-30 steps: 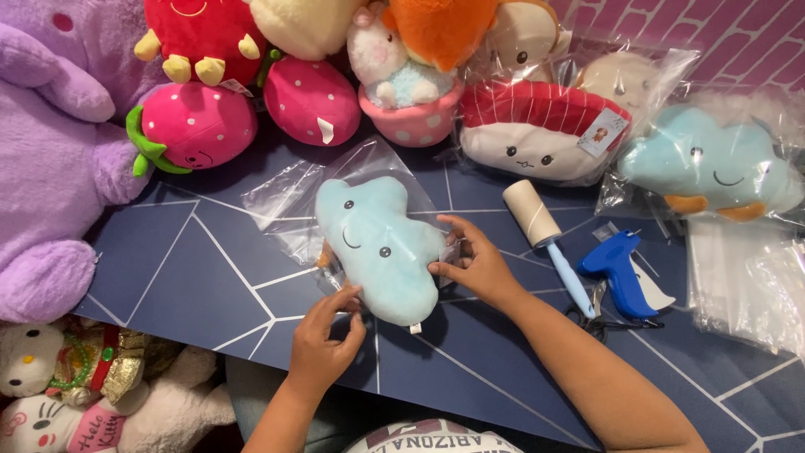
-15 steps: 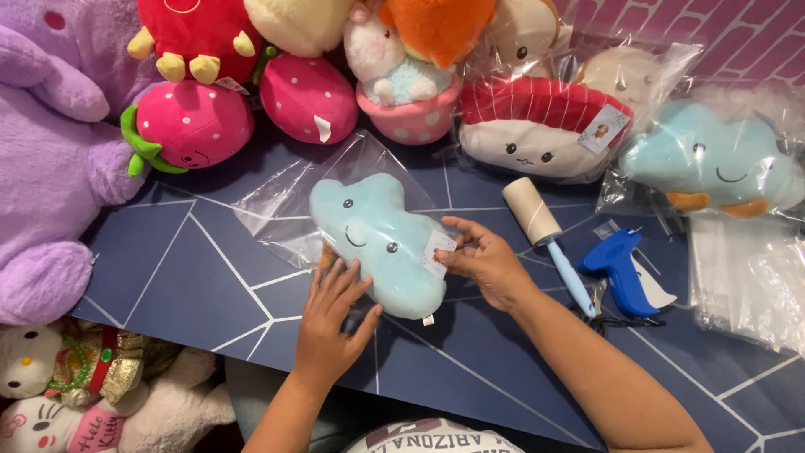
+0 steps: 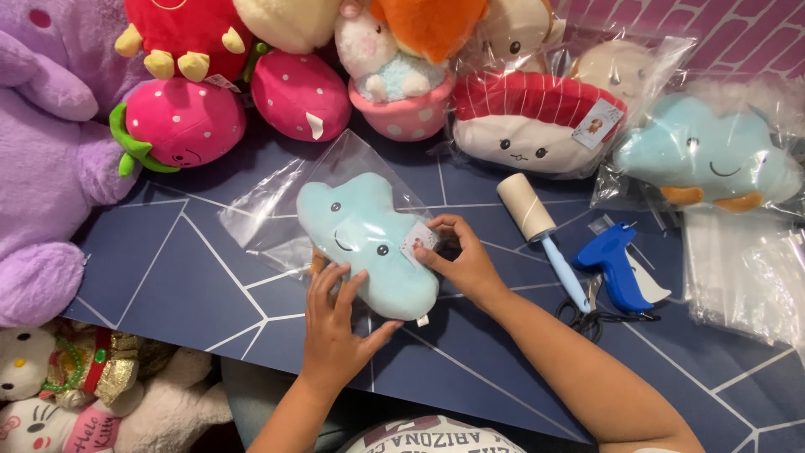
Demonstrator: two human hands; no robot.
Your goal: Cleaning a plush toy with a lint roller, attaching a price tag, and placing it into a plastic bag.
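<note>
Dark blue table (image 3: 168, 277) carries our blue cloud plush (image 3: 369, 243), half inside its clear bag (image 3: 277, 210). Left fingers (image 3: 331, 285) lie spread on it; right fingers (image 3: 440, 243) pinch its tag (image 3: 417, 245), which could tear if tugged.

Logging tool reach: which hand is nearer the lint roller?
Right. The right hand grips the blue cloud plush beside the lint roller; the left hand sits farther off.

left hand (image 3: 335, 323) on blue cloud plush (image 3: 369, 243) | right hand (image 3: 461, 260) at tag (image 3: 418, 244)
</note>
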